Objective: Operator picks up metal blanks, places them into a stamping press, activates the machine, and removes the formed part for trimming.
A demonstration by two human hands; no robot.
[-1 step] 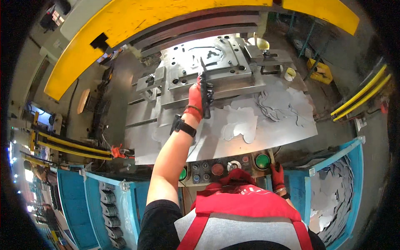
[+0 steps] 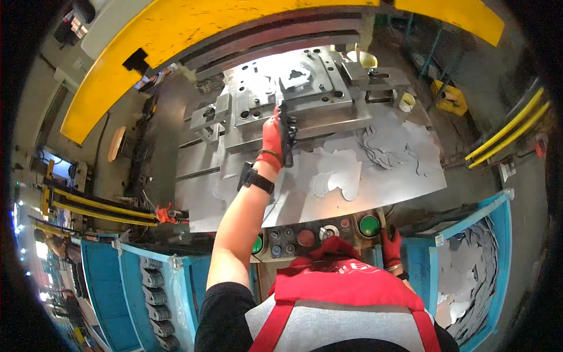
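My left hand [image 2: 274, 139], in a red glove with a black palm, reaches out over the front of a steel die [image 2: 299, 119]. Its fingers are closed around a slim tool with a dark handle [image 2: 288, 157]. The tool's narrow tip points away from me, over the bright die face, and its exact kind is unclear. Low on the right, my red-gloved right hand [image 2: 391, 249] is beside a green push button [image 2: 369, 226], fingers apart, with nothing visible in it. Near the die, flat grey sheet-metal pieces [image 2: 346, 173] lie on the metal table [image 2: 234, 205].
A control panel [image 2: 305, 237] sits at the table's near edge. Blue bins flank me: the left one [image 2: 130, 281] holds stacked metal parts, the right one [image 2: 433, 276] sheet pieces. A yellow press beam [image 2: 234, 17] arches overhead. Clamp blocks [image 2: 212, 114] flank the die.
The tool's tip and my left hand have shifted slightly left. Glare now covers more of the die face, so the dark outline on it shows less. My right hand stays put.
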